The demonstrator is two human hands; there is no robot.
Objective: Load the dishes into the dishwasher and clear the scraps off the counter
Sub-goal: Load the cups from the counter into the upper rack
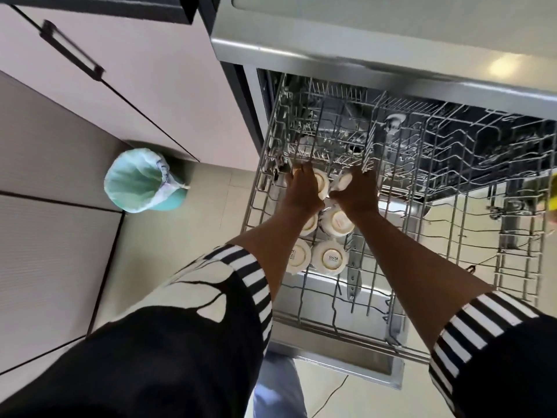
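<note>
Cups: white upturned cups (330, 257) stand two abreast in the upper rack (452, 251), just right of centre frame.
Left hand: the left hand (301, 193) curls over the left back cup (322, 182) and grips it.
Right hand: the right hand (358, 196), just beside it, has its fingers wrapped on the right back cup (343, 183).
Rack: pulled out of the dishwasher (361, 34) at 1 o'clock.
Bin: a green-lined bin (137, 181) stands on the floor at 9 o'clock.
Cabinet: a pale cabinet door (135, 86) shows at 10 o'clock.

A black top (512, 372) with black-and-white striped cuffs (254, 276) is worn. The left sleeve (168, 351) is marked by a cream patch with black branching lines. Pale blue trousers (277, 387) are worn. The left hand (301, 193) and right hand (360, 193) are bare.
</note>
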